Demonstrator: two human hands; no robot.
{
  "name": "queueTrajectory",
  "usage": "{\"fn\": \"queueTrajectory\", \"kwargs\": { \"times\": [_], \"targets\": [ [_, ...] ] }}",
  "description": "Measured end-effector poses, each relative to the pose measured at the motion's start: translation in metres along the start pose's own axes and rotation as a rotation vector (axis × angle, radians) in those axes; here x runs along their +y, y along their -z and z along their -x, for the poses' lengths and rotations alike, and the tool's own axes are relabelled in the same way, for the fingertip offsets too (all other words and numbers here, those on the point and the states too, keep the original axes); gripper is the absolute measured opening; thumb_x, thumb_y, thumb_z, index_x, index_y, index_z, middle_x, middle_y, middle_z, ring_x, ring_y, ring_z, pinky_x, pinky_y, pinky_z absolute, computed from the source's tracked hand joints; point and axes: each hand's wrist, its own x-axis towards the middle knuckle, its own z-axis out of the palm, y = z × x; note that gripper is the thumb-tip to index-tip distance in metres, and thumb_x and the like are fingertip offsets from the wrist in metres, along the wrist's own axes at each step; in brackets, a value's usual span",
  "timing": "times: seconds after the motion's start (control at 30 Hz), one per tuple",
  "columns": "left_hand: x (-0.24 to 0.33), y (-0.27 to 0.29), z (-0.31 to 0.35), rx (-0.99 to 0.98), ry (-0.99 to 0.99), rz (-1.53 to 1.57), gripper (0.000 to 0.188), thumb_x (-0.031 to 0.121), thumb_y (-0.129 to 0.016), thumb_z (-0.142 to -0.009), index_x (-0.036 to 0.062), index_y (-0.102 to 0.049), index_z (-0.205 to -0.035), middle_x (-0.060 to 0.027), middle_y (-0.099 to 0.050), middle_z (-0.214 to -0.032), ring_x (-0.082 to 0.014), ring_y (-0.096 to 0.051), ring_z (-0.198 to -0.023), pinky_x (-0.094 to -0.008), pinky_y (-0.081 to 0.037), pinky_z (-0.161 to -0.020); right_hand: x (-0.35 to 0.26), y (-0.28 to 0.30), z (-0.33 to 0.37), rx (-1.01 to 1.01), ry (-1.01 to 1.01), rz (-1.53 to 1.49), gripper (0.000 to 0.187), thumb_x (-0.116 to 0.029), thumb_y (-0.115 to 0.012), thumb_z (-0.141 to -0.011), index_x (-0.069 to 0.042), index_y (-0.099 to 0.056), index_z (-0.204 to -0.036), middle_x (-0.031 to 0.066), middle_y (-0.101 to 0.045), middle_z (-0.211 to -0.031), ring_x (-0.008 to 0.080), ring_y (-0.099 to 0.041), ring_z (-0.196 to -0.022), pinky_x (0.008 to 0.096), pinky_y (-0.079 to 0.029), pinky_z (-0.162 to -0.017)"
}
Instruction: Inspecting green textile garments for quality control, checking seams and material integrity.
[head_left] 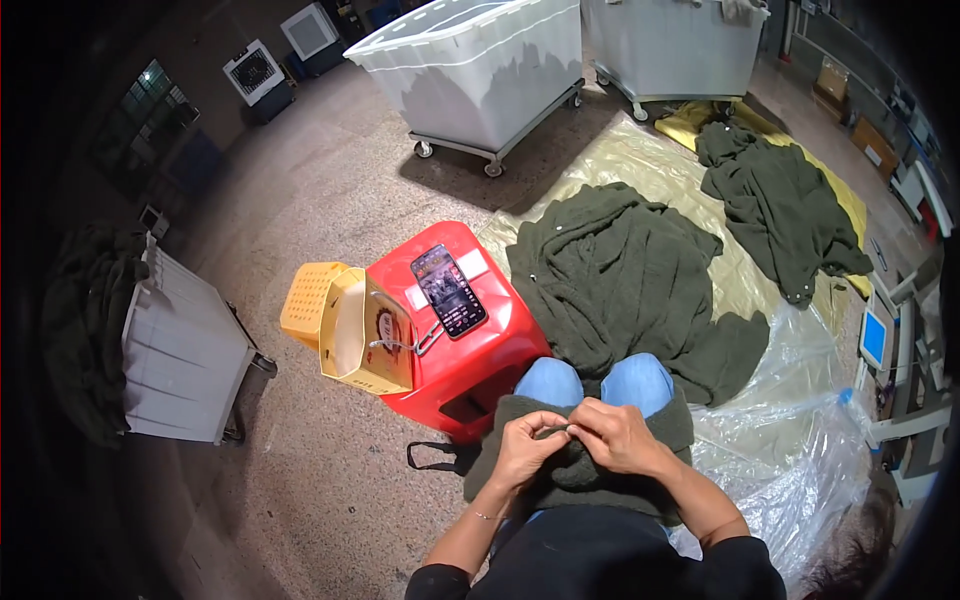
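Observation:
A dark green knitted garment (590, 470) lies bunched across my lap, over my blue-trousered knees. My left hand (525, 450) is closed in a pinch at its upper part, thumb and forefinger together. Right beside it my right hand (615, 438) pinches too, the fingertips of both hands nearly meeting. A tiny pale spot shows between the fingertips; it is too small to name. Beyond my knees a larger heap of the same green garments (620, 270) is spread on plastic sheeting (790, 430), with a few small white dots on the cloth.
Left of my knees stands a red plastic stool (500, 355) bearing a phone (448, 290), a yellow box (375, 340) and a yellow perforated basket (308, 300). Wheeled bins (480, 80) stand ahead; another bin (185, 350) with green cloth is left. More garments (775, 205) lie far right.

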Motion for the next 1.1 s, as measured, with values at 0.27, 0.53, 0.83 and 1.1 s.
{"fn": "queueTrajectory", "kwargs": {
  "times": [0.27,0.53,0.83,1.1],
  "targets": [
    [0.006,-0.002,0.004,0.029,-0.24,-0.012,0.016,-0.009,-0.064,-0.078,-0.0041,-0.068,-0.094,-0.007,-0.067,-0.094,-0.0108,-0.062,-0.087,-0.0232,-0.048,-0.079,-0.006,0.007,-0.003,-0.015,-0.004,-0.028,0.009,-0.011,-0.063,-0.085,-0.005,-0.055,-0.087,0.0104,-0.057,-0.077,0.0337,-0.058,-0.064,0.0415,-0.043,-0.052],
    [-0.011,-0.013,0.005,0.269,-0.374,-0.037,0.017,-0.01,-0.061,-0.076,-0.0045,-0.067,-0.091,-0.0062,-0.066,-0.091,-0.0079,-0.058,-0.078,-0.0211,-0.046,-0.072,-0.012,-0.003,-0.002,-0.029,0.042,0.007,0.01,-0.009,-0.063,-0.085,-0.003,-0.056,-0.09,0.0111,-0.057,-0.077,0.0332,-0.059,-0.066,0.0408,-0.045,-0.053],
    [0.017,0.03,0.005,0.155,0.124,0.393,0.012,-0.003,-0.064,-0.081,-0.0022,-0.064,-0.093,-0.0088,-0.068,-0.086,-0.014,-0.064,-0.074,-0.0265,-0.053,-0.072,0.049,0.049,0.036,-0.121,-0.244,0.141,0.016,0.0,-0.065,-0.069,-0.002,-0.062,-0.085,0.0114,-0.059,-0.084,0.0325,-0.059,-0.083,0.0379,-0.048,-0.073],
    [0.021,0.033,0.006,0.115,0.067,0.574,0.01,0.007,-0.062,-0.089,0.0002,-0.064,-0.095,-0.0079,-0.068,-0.091,-0.0154,-0.065,-0.083,-0.0277,-0.05,-0.08,0.036,0.071,0.039,0.253,-0.413,-0.218,0.029,0.005,-0.056,-0.072,0.0,-0.062,-0.1,0.0065,-0.064,-0.092,0.0145,-0.062,-0.086,0.0271,-0.047,-0.079]
  ]
}}
